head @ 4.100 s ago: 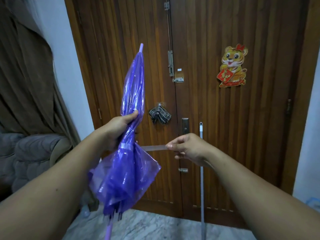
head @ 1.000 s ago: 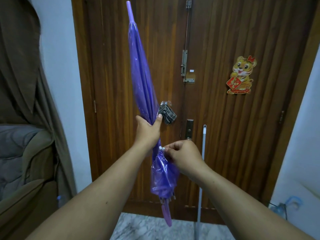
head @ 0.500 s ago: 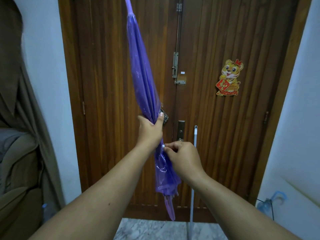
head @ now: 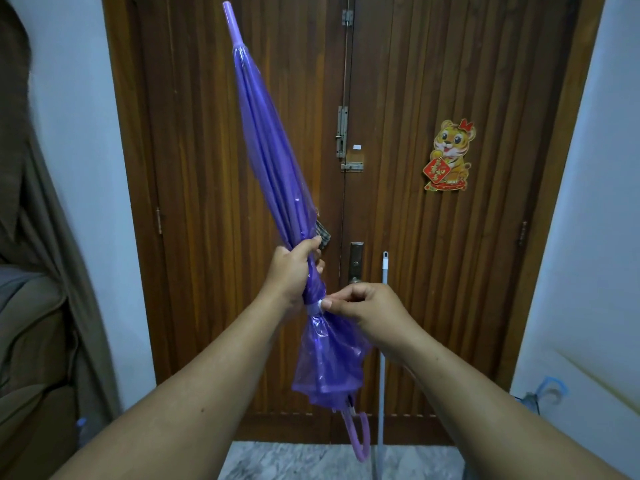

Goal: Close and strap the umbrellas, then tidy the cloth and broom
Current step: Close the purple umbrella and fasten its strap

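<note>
A closed purple umbrella (head: 268,147) stands tilted in front of me, tip up and to the left, curved handle (head: 360,438) hanging low. My left hand (head: 291,275) grips the folded canopy at its middle. Just below, my right hand (head: 367,310) pinches the white snap of the strap (head: 317,304), which is wrapped round the canopy. A checked cloth (head: 323,237) hangs on the door behind the umbrella, mostly hidden. The broom's grey pole (head: 383,341) leans upright against the door on the right; its head is out of view.
A brown wooden double door (head: 450,271) with a bolt, a lock plate and a tiger sticker (head: 448,155) fills the view ahead. White walls flank it. A brown curtain and a sofa (head: 31,341) lie at the left. Marble floor shows below.
The umbrella has tilted so its tip points further left, and its handle now shows. My right hand has shifted slightly lower on the strap; my left hand keeps its grip.
</note>
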